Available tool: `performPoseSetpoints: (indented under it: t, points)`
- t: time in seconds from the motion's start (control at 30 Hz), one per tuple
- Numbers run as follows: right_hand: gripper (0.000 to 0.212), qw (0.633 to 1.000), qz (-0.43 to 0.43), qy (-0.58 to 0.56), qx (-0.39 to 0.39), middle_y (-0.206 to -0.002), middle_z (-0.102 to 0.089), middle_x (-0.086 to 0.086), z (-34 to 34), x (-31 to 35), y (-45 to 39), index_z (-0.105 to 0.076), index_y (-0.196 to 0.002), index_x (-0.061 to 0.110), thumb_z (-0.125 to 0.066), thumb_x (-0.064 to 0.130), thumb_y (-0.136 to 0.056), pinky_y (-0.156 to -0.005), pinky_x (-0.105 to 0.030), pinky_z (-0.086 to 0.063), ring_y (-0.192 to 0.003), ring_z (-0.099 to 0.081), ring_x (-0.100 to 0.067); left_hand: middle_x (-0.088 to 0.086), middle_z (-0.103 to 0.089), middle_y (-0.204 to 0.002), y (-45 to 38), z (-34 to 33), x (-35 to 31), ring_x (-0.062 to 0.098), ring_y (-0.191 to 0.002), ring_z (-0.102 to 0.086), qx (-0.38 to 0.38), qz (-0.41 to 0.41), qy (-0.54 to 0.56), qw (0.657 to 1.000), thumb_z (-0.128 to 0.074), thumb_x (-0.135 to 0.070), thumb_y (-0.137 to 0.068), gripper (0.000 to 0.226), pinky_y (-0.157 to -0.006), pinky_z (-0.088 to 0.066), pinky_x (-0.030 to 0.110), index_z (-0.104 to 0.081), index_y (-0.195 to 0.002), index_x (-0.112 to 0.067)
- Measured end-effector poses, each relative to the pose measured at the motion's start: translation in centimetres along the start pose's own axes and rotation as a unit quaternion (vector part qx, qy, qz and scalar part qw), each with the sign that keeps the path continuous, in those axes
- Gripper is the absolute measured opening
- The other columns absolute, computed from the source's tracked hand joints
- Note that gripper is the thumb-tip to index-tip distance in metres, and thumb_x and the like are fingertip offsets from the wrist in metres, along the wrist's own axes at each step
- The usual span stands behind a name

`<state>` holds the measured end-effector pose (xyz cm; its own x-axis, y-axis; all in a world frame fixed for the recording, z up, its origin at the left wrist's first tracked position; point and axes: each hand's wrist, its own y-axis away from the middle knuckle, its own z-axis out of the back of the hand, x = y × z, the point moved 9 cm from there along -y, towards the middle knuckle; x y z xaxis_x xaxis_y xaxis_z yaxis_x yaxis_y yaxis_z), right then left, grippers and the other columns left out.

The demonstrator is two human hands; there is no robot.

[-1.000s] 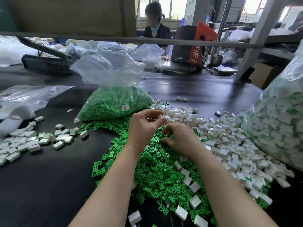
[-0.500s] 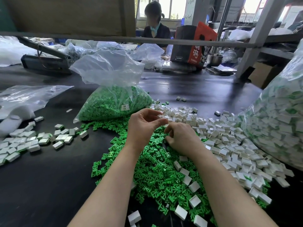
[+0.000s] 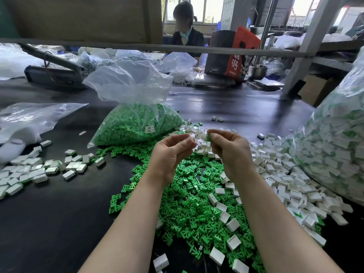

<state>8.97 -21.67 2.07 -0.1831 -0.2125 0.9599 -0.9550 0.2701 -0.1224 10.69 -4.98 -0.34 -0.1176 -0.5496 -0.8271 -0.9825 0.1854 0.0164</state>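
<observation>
Green clips pile [image 3: 197,209]: near, loose on the dark table [image 3: 49,223], under both forearms.
White cases [image 3: 285,186]: heaped right of the green pile; a few lying on it.
Left hand [image 3: 171,152]: raised over the piles; fingers curled, thumb closed against forefinger tip; cannot tell whether anything is pinched against the white cases behind.
Right hand [image 3: 230,148]: raised level with the left; thumb and forefinger narrowed onto a green clip [image 3: 208,137], remaining fingers curled.
Green clip: at the right fingertips, between the hands, just beside the left fingertips, off the table.
Bag of green clips [image 3: 137,125]: beyond the hands, slightly left, top open.
</observation>
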Motion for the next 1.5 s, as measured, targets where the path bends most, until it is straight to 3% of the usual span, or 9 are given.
performPoseSetpoints:
  t: [0.13, 0.37, 0.57, 0.77, 0.97, 1.17, 1.37, 1.5]
  points:
    - [0.01, 0.994, -0.017, -0.104, 0.005, -0.066, -0.069, 0.0, -1.2, 0.0, 0.3, -0.071, -0.093, 0.003, -0.065, -0.002, -0.087, -0.043, -0.016, -0.04, -0.048, -0.051, -0.004, 0.009, -0.074, -0.086, 0.0, -0.7, 0.5, 0.017, -0.077, -0.072, 0.018, 0.008, 0.005, 1.0, -0.076, -0.006, -0.064, 0.02, -0.067, -0.057, 0.02, -0.074, -0.084, -0.01]
    - [0.012, 0.995, 0.001, -0.101, 0.008, -0.076, -0.072, 0.001, -2.1, -0.3, 0.7, -0.075, -0.091, 0.011, -0.069, 0.002, -0.085, -0.05, -0.015, -0.041, -0.056, -0.053, -0.005, 0.01, -0.074, -0.086, 0.1, -1.4, 0.6, 0.017, -0.076, -0.073, 0.042, 0.019, 0.005, 0.999, -0.077, -0.006, -0.064, 0.026, -0.062, -0.056, 0.019, -0.072, -0.09, -0.006]
    - [0.013, 0.998, 0.061, 0.005, 0.013, -0.08, -0.075, -0.001, -2.0, 0.6, 0.9, -0.077, -0.089, 0.016, -0.074, 0.006, -0.083, -0.054, -0.017, -0.047, -0.057, -0.059, -0.003, 0.009, -0.075, -0.084, 0.1, -1.1, 0.1, 0.017, -0.076, -0.073, 0.037, -0.001, 0.007, 0.999, -0.079, -0.01, -0.062, 0.016, -0.063, -0.056, 0.02, -0.078, -0.078, -0.014]
    - [0.006, 0.995, 0.075, 0.058, 0.026, -0.076, -0.073, -0.002, -1.9, 1.0, 0.8, -0.075, -0.085, 0.013, -0.075, 0.008, -0.083, -0.061, -0.028, -0.049, -0.061, -0.062, -0.008, 0.007, -0.075, -0.082, 0.2, -0.8, -0.7, 0.015, -0.076, -0.072, 0.031, -0.032, -0.022, 0.999, -0.078, -0.011, -0.065, 0.014, -0.063, -0.055, 0.019, -0.079, -0.077, -0.017]
    - [0.005, 0.994, 0.061, 0.081, 0.044, -0.063, -0.068, 0.005, -1.9, 0.7, 0.6, -0.074, -0.081, 0.01, -0.076, 0.006, -0.081, -0.052, -0.017, -0.045, -0.053, -0.058, -0.002, 0.007, -0.076, -0.081, 0.3, -0.5, -1.3, 0.016, -0.075, -0.072, 0.024, -0.063, -0.093, 0.993, -0.082, -0.017, -0.06, 0.018, -0.064, -0.055, 0.02, -0.079, -0.078, -0.018]
    - [0.005, 0.99, 0.059, 0.093, 0.085, -0.066, -0.068, 0.003, -2.0, 0.4, 0.4, -0.072, -0.083, 0.007, -0.077, 0.009, -0.081, -0.052, -0.015, -0.044, -0.055, -0.058, -0.002, 0.008, -0.076, -0.082, 0.3, -0.2, -2.0, 0.017, -0.076, -0.072, 0.02, -0.096, -0.148, 0.984, -0.084, -0.025, -0.058, 0.024, -0.065, -0.054, 0.02, -0.08, -0.081, -0.02]
    - [0.016, 0.966, 0.067, 0.201, 0.146, -0.067, -0.065, -0.002, -2.8, -0.1, 0.6, -0.066, -0.084, 0.006, -0.062, 0.017, -0.094, -0.052, -0.012, -0.041, -0.052, -0.054, 0.0, 0.012, -0.076, -0.083, 0.4, -0.4, -1.8, 0.02, -0.075, -0.073, 0.023, -0.094, -0.16, 0.982, -0.08, -0.017, -0.066, 0.018, -0.065, -0.055, 0.02, -0.079, -0.083, -0.013]
    - [0.026, 0.945, 0.045, 0.256, 0.197, -0.061, -0.051, 0.002, -3.6, -0.9, 1.0, -0.058, -0.077, 0.009, -0.05, 0.016, -0.101, -0.054, -0.019, -0.037, -0.051, -0.044, -0.004, 0.013, -0.075, -0.083, 0.4, -0.3, -1.6, 0.019, -0.074, -0.071, 0.032, -0.077, -0.188, 0.979, -0.079, -0.021, -0.067, 0.02, -0.064, -0.055, 0.022, -0.078, -0.085, -0.011]
